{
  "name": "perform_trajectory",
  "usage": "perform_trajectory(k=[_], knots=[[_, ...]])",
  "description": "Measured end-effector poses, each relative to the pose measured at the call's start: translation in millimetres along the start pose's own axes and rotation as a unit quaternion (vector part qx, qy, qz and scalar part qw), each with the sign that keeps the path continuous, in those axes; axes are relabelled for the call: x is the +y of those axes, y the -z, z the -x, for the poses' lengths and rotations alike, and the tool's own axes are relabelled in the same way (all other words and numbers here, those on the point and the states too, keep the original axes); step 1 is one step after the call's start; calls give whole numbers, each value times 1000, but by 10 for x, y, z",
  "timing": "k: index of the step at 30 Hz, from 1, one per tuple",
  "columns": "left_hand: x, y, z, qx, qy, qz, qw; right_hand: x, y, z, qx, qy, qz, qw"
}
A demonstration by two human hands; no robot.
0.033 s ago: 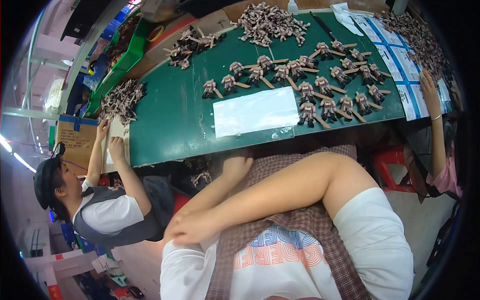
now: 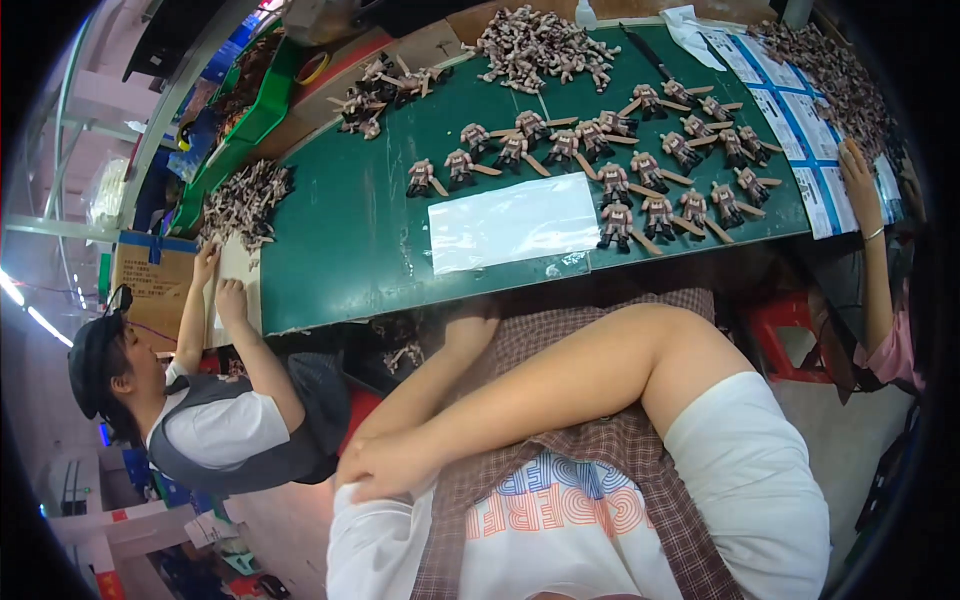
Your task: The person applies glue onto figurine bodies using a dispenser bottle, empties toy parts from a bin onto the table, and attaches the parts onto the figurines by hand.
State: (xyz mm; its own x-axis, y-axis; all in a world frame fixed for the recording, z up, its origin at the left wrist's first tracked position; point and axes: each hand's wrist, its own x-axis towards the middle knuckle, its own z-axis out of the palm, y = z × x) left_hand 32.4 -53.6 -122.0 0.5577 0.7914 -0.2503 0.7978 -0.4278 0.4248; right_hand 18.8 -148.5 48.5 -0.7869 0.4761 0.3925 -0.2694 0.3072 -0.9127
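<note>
My right arm crosses my body, and my right hand (image 2: 385, 465) lies flat on my left upper arm, holding nothing. My left hand (image 2: 470, 322) reaches up to the underside of the green table's front edge (image 2: 400, 300); its fingers are hidden there. Just left of it, below the table, is a dark spot with a few small figures (image 2: 400, 355). On the table, a clear plastic sheet (image 2: 515, 222) lies near the front. Behind it stand rows of small brown toy figures on wooden sticks (image 2: 640, 170).
A heap of loose figures (image 2: 540, 45) lies at the table's far edge, another pile (image 2: 245, 200) at its left end. A person in a black cap (image 2: 100, 360) sits at left, hands on a white card (image 2: 235, 270). Another person's arm (image 2: 870, 230) reaches in at right. A red stool (image 2: 780, 330) stands below.
</note>
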Motion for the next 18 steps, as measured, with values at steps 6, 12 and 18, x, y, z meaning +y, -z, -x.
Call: perform_trajectory(k=[6,12,18], knots=[[-455,-325,-453,205,-91,-87,971,119,4,-1,-17,-214,-77,974],[-253,-320,-964,185,-250,69,948,453,225,316,-26,-226,-244,943],[-627,10,-1124,164,-340,0,926,669,217,342,-19,-193,-290,937]])
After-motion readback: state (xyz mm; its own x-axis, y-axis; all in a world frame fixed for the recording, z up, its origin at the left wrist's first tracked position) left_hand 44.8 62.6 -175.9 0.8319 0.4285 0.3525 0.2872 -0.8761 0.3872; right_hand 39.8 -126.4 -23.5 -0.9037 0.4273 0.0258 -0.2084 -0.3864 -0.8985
